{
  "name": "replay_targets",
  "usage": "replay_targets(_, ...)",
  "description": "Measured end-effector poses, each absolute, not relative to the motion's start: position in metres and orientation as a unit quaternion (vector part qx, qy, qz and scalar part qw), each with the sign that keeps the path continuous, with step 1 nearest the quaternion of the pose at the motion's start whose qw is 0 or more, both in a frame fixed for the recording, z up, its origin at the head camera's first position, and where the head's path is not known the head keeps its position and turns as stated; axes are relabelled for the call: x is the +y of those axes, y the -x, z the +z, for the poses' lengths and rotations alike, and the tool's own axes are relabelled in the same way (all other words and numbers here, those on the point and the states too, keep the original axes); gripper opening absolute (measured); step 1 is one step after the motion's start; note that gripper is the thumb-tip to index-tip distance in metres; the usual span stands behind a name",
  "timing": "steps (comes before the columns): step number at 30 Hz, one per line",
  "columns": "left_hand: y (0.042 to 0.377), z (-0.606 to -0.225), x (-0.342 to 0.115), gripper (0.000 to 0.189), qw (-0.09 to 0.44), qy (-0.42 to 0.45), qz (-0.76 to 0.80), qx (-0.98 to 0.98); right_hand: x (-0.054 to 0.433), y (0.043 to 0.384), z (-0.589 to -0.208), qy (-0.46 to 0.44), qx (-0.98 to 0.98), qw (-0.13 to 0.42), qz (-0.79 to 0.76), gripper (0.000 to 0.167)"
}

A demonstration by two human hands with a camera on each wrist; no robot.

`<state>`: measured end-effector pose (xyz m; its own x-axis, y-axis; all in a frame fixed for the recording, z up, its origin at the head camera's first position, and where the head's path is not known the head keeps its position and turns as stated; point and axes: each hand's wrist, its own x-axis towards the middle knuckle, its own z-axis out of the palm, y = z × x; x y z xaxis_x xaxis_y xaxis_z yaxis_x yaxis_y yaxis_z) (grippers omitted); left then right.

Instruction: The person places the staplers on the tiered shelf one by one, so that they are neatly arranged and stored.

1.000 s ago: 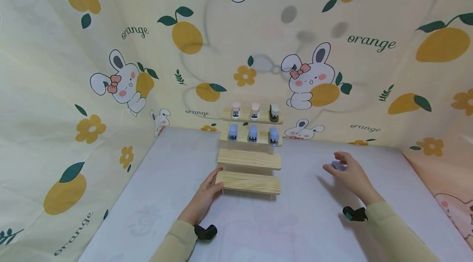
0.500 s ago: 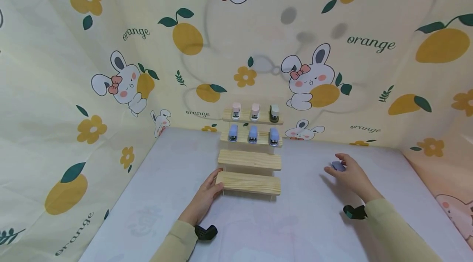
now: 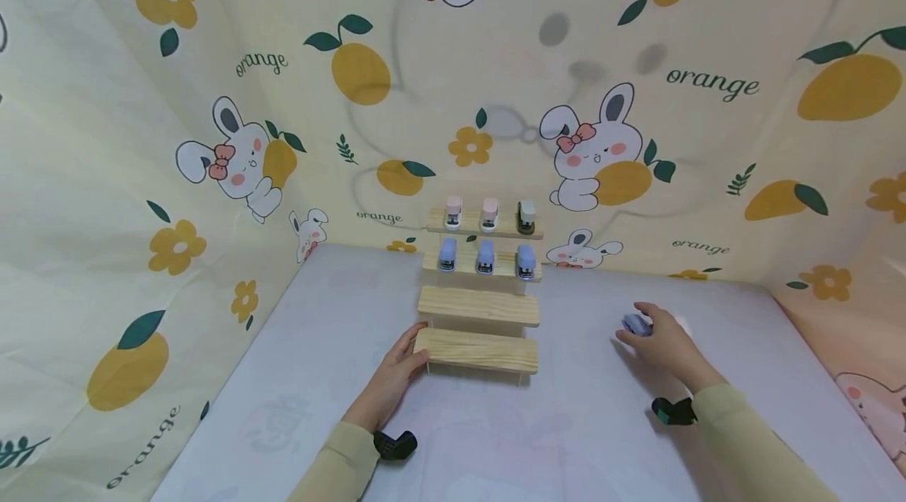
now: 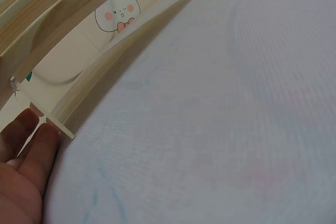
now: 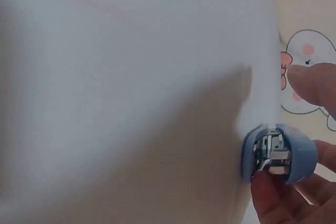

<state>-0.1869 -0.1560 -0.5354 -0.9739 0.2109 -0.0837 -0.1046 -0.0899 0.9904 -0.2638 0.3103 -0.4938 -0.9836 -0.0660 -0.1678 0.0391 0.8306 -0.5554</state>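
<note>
My right hand [image 3: 668, 341] holds a small blue stapler [image 3: 637, 324] between thumb and fingers, over the right part of the table. In the right wrist view the stapler's [image 5: 302, 153] metal inner parts show, with fingertips [image 5: 268, 198] against its lower side. My left hand [image 3: 388, 384] grips the left end of the lowest board of a stepped wooden display rack [image 3: 476, 350]; its fingers [image 4: 44, 148] touch the rack's thin side support in the left wrist view. Three blue staplers [image 3: 485, 257] stand on the rack's second tier from the top.
The top tier bears two pink-and-white staplers [image 3: 489, 214] and one grey-green stapler [image 3: 526, 216]. The two lower boards show bare wood [image 3: 478, 305]. A patterned cloth backdrop [image 3: 396, 132] rises behind the table. A small white patch [image 3: 683, 324] shows behind my right hand.
My right hand has shifted slightly left and toward me with the blue stapler, uncovering a white patch on the table. The left hand stays on the rack.
</note>
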Motion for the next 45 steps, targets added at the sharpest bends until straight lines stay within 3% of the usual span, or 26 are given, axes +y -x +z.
replay_targets(9,0.187,-0.536,-0.156,0.058,0.104,-0.048,0.735,0.668,0.311,0.258,-0.497,-0.003,0.935,0.134,-0.329,0.094)
replay_targets(17,0.187,-0.535,-0.156,0.059,0.106,-0.039,0.731,0.673,0.312,0.257,-0.501,-0.01,0.929,0.131,-0.345,0.085)
replay_targets(30,0.188,-0.537,-0.156,0.059,0.106,-0.045,0.735,0.668,0.303,0.244,-0.499,0.025,0.937,0.086,-0.336,0.084)
replay_targets(45,0.19,-0.538,-0.156,0.059,0.103,-0.05,0.738,0.665,0.255,0.222,-0.469,0.098,0.93,-0.016,-0.354,0.073)
